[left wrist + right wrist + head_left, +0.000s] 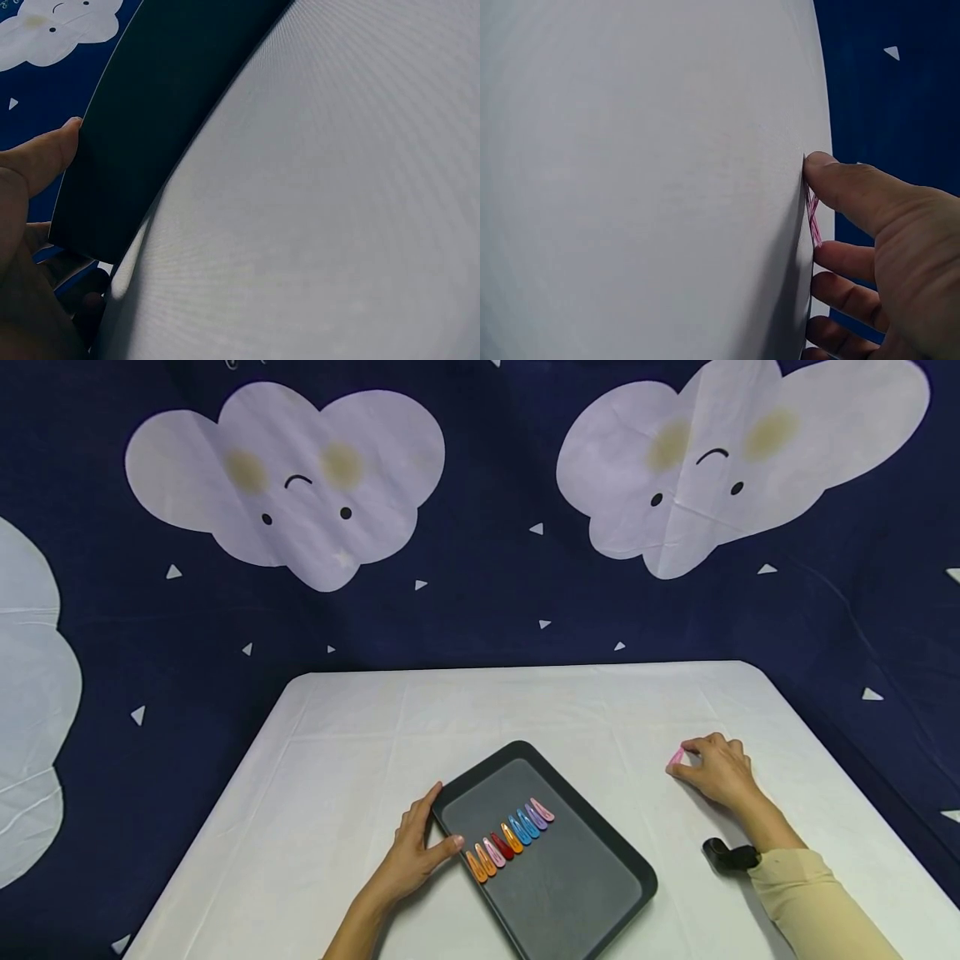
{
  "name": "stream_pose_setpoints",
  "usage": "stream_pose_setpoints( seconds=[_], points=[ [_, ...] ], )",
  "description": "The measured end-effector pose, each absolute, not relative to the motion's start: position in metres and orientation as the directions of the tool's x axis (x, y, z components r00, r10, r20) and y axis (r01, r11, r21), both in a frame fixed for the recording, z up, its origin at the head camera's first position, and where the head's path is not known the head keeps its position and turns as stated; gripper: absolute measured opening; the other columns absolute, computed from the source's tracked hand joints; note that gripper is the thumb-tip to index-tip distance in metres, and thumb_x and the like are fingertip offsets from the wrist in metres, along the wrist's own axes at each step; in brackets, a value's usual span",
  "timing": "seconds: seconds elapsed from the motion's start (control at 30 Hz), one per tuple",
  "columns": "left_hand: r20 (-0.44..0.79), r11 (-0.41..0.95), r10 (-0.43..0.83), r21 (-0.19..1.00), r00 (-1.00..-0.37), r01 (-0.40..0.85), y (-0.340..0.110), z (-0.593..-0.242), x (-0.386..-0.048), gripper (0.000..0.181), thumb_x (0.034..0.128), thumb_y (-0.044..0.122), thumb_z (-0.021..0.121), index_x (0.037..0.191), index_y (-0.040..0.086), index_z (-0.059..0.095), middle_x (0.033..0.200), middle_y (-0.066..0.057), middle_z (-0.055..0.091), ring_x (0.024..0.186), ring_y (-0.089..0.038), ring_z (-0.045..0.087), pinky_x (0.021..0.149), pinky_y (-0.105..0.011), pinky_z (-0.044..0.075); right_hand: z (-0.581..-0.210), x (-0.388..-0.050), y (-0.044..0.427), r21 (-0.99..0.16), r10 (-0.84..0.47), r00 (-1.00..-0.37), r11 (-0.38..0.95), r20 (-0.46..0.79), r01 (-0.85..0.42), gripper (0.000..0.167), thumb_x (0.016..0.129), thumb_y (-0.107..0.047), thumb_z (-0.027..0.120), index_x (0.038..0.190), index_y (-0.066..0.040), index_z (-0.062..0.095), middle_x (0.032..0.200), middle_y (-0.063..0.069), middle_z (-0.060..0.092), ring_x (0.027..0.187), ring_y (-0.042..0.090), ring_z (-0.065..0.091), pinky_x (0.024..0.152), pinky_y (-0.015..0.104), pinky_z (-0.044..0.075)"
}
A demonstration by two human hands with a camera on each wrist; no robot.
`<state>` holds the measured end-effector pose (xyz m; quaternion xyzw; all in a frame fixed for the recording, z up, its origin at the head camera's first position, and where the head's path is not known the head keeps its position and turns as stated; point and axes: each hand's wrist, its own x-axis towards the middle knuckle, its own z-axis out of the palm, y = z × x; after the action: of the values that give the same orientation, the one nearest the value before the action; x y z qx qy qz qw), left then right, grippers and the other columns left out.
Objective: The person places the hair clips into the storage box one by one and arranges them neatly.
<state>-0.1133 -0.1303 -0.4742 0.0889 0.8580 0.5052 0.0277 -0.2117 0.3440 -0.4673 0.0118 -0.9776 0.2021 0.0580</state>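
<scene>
A dark grey baking tray (592, 868) lies at an angle on the white table, with a slanting row of snap hair clips (512, 838) on it in orange, pink, red, blue and purple. At the tray's left corner my left hand (411, 852) holds the rim, the thumb against the edge; in the left wrist view the other fingers are partly hidden around the corner (82, 251). Off to the right of the tray, my right hand (722, 770) pinches a pink hair clip (677, 757) between thumb and index finger, low at the tabletop. The right wrist view shows that pink clip (814, 219) edge-on.
A white cloth (360, 735) covers the table. Behind it hangs a dark blue cloth (495, 610) printed with clouds and small triangles. A black wrist device (729, 855) sits at the right wrist, beside a beige sleeve (813, 897).
</scene>
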Motion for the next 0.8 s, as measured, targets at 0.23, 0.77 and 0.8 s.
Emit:
stream_pose_setpoints(
  seconds=[0.23, 0.77, 0.8],
  points=[
    [0.041, 0.477, 0.174, 0.87, -0.984, 0.12, -0.1307, -0.4743, -0.1129, 0.086, 0.0806, 0.031, 0.073, 0.15, 0.016, 0.024, 0.146, -0.012, 0.039, 0.132, -0.031, 0.03, 0.104, -0.064, 0.013, -0.4696, -0.2136, 0.3413, -0.392, 0.009, -0.991, 0.919, 0.133, -0.044, 0.054, 0.08, -0.034, 0.07, 0.116, 0.005, 0.06, 0.112, 0.031, 0.051, 0.1, 0.047, 0.039, 0.075, 0.052, 0.029],
    [0.044, 0.479, 0.173, 0.869, -0.984, 0.123, -0.1309, -0.4754, -0.1136, 0.087, 0.0801, 0.034, 0.073, 0.15, 0.017, 0.025, 0.145, -0.012, 0.039, 0.131, -0.028, 0.031, 0.104, -0.062, 0.016, -0.4702, -0.2111, 0.3432, -0.411, 0.015, -0.988, 0.91, 0.155, -0.051, 0.054, 0.08, -0.035, 0.071, 0.115, 0.004, 0.061, 0.112, 0.031, 0.053, 0.1, 0.046, 0.04, 0.076, 0.051, 0.029],
    [0.043, 0.48, 0.173, 0.868, -0.984, 0.122, -0.1308, -0.4751, -0.1136, 0.087, 0.0801, 0.034, 0.073, 0.15, 0.017, 0.025, 0.145, -0.012, 0.039, 0.131, -0.028, 0.031, 0.104, -0.062, 0.016, -0.4698, -0.2108, 0.3431, -0.413, 0.013, -0.987, 0.909, 0.157, -0.054, 0.054, 0.08, -0.035, 0.072, 0.115, 0.004, 0.06, 0.112, 0.031, 0.053, 0.1, 0.046, 0.04, 0.076, 0.051, 0.029]
  ],
)
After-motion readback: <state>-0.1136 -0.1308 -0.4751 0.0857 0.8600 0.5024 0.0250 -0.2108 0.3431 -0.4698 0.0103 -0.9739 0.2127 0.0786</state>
